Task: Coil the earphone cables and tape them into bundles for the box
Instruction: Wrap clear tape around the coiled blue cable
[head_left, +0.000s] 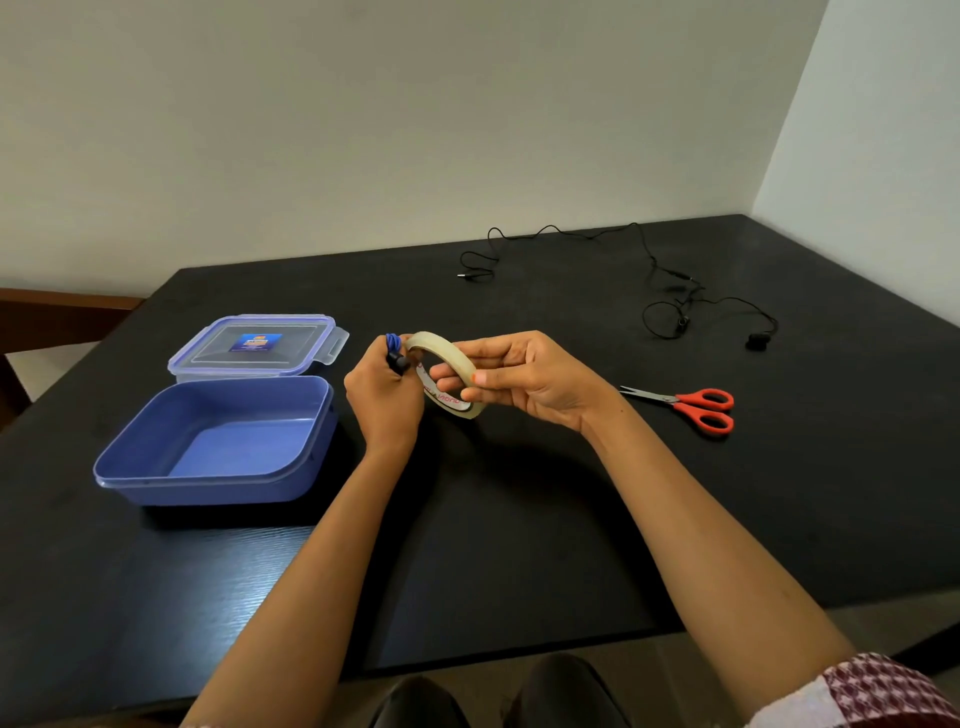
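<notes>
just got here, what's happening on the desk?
A person is bundling earphones. The left hand grips a coiled blue earphone cable; the right hand holds a tape roll up against it. No tape visibly wrapped yet. The blue box sits open and empty, its lid behind it. A black earphone cable lies uncoiled at the back, red scissors on the right.

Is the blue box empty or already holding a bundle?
Empty: the blue box shows only bare floor; its lid lies behind it.
</notes>
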